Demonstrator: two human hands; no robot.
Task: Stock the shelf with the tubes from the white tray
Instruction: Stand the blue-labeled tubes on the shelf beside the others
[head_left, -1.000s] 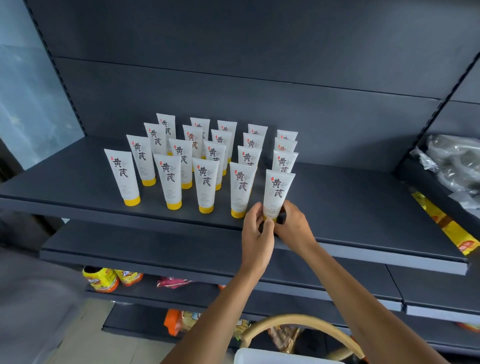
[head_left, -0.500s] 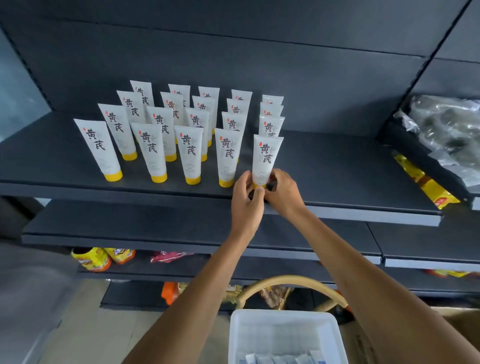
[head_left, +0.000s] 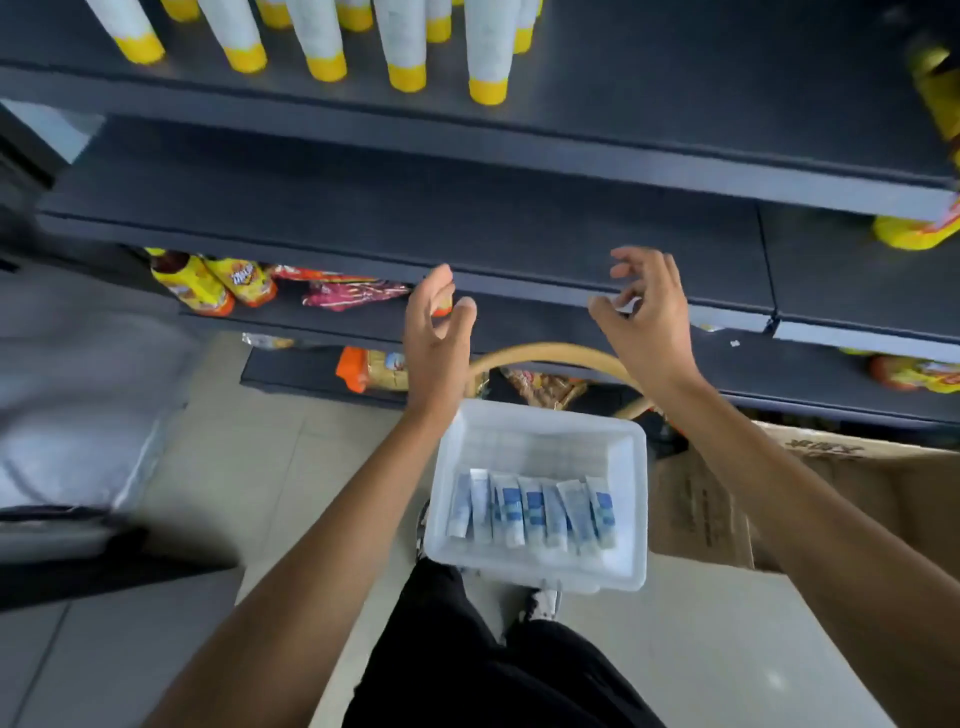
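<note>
Seven or so flat white tubes with blue labels (head_left: 530, 512) lie side by side in the white plastic tray (head_left: 631, 499) below my arms. My left hand (head_left: 434, 338) and right hand (head_left: 647, 317) hover above it, fingers spread, holding nothing. White tubes with yellow caps (head_left: 400, 47) stand upright on the dark metal shelf (head_left: 675, 104).

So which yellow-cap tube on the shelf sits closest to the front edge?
The rightmost yellow-cap tube in the front row. Its cap reaches nearest the top shelf edge; the other tubes to its left stand further back.

Open air above white tray (head_left: 631, 519)
</note>
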